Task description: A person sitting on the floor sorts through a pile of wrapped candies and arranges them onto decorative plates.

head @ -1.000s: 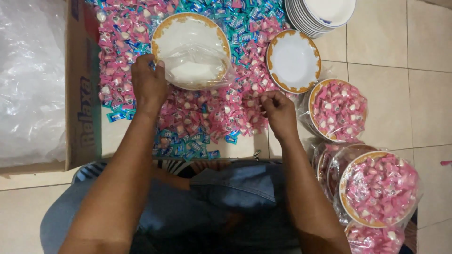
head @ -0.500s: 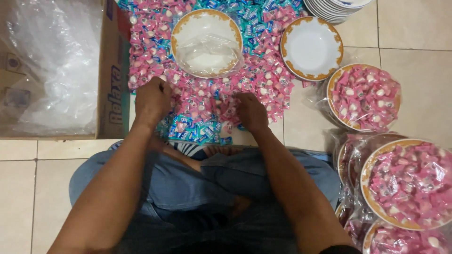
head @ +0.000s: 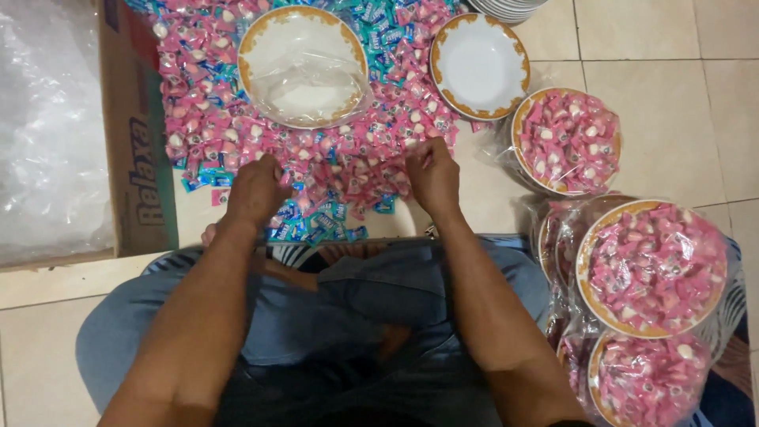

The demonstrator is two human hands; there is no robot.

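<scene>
Both hands point(head: 257, 190) point(head: 433, 175) seemingly closed on candy pile point(head: 348, 150), floor

Pink and blue wrapped candies point(head: 332, 150) cover the upper centre of the frame. The white plates point(head: 479, 65) there have gold-patterned rims. At left stands a brown cardboard box point(head: 134, 142) with a red band.

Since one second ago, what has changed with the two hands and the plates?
The left hand let go of the clear bag on the gold-rimmed plate and drew back onto the near candy pile. The right hand moved slightly along the pile. The empty plate and the filled plates stayed as they were.
</scene>
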